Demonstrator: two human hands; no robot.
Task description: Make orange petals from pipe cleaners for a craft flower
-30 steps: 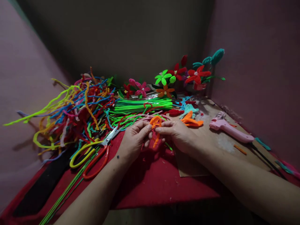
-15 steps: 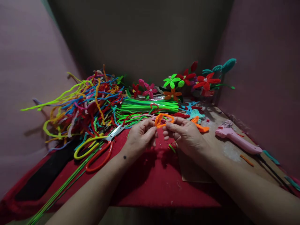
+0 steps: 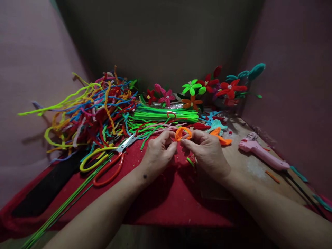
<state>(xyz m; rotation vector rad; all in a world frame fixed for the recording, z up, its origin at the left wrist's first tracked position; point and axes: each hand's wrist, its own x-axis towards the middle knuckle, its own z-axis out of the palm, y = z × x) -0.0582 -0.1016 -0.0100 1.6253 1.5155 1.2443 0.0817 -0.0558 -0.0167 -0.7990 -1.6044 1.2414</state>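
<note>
An orange pipe cleaner [image 3: 178, 134], bent into a small loop, is held up over the front of the table between both hands. My left hand [image 3: 161, 150] pinches its left side between thumb and forefinger. On the other side, my right hand [image 3: 207, 148] grips it with thumb and fingertips, which hide part of the loop. Just beyond my right hand lie orange looped petals [image 3: 223, 141] on a board. Scissors [image 3: 110, 162] with one yellow and one red handle rest to the left of my left hand, blades pointing away.
A tangled heap of coloured pipe cleaners [image 3: 90, 114] fills the back left. Bundled green pipe cleaners [image 3: 166, 114] lie at the centre back, before finished flowers [image 3: 192, 86]. A pink glue gun [image 3: 263, 152] rests on the board at right. Green stems [image 3: 64, 204] cross the front left.
The orange loop looks narrower and more closed than before. My left hand has come slightly right, nearer my right hand. The whole view has shifted a little.
</note>
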